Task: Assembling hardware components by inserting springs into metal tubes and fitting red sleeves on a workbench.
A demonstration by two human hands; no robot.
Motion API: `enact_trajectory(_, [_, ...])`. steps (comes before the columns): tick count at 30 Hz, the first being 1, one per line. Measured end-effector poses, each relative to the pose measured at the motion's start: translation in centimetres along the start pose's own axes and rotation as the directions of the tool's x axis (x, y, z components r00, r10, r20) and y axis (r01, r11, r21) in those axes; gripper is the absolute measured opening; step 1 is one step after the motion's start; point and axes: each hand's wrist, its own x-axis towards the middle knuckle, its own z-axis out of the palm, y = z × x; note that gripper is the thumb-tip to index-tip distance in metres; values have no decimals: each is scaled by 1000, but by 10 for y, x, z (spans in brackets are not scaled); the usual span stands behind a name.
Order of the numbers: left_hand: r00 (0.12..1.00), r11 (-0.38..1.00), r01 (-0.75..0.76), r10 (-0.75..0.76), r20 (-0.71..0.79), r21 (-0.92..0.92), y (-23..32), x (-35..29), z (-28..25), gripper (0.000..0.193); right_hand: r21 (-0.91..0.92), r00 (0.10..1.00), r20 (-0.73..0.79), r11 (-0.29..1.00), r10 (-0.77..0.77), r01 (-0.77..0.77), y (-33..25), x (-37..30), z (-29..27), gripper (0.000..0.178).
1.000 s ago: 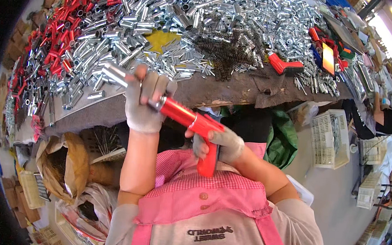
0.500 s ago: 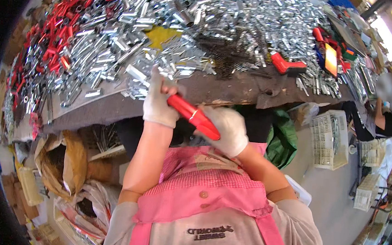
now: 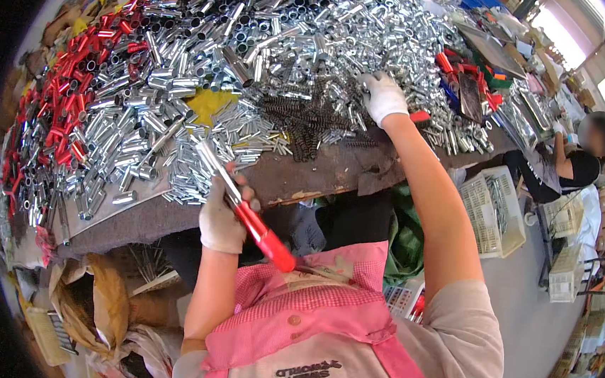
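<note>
My left hand (image 3: 223, 220), in a white glove with bare fingertips, is closed around a red tube (image 3: 266, 240). A slim silver rod (image 3: 213, 162) runs out of its upper end, tilted up toward the bench. My right hand (image 3: 384, 100), also gloved, reaches far over the bench into a heap of small silver metal fittings (image 3: 357, 40). Its fingers look slightly spread among the parts; nothing shows in them. Just left of it lies a pile of dark coil springs (image 3: 306, 122). A red, handled tool (image 3: 420, 116) is partly covered by my right wrist.
Red tubes (image 3: 67, 110) and silver tubes (image 3: 136, 133) heap up on the left of the bench, around a yellow piece (image 3: 211, 105). Below are an open sack (image 3: 105, 301) and a white crate (image 3: 492, 214). Another person (image 3: 567, 164) sits at far right.
My right hand has left the red tube and stretched forward to the metal fittings. My left hand has moved down and slightly left with the tube, and a silver rod now shows at its upper end.
</note>
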Motion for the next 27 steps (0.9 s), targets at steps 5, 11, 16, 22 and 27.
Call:
enact_trajectory(5, [952, 924, -115, -2, 305, 364, -11, -22, -7, 49, -9, 971, 153, 982, -186, 189, 26, 17, 14, 37])
enact_trajectory(11, [905, 833, -145, -106, 411, 534, -18, -23, -20, 51, 297, 973, -183, 935, -144, 194, 25, 10, 7, 18])
enact_trajectory(16, [862, 717, -196, -200, 467, 669, -7, -20, -12, 50, 856, 965, 101, 516, -240, 39, -60, -40, -84, 21])
enact_trajectory(22, [841, 732, -158, -252, 479, 663, -9, -14, -14, 48, 904, 725, 287, 428, -626, 11, -109, -72, -101, 20])
enact_trajectory(27, [823, 658, -207, -283, 493, 724, -8, -8, -25, 35, 897, 683, 156, 391, -713, 204, -107, -71, -94, 20])
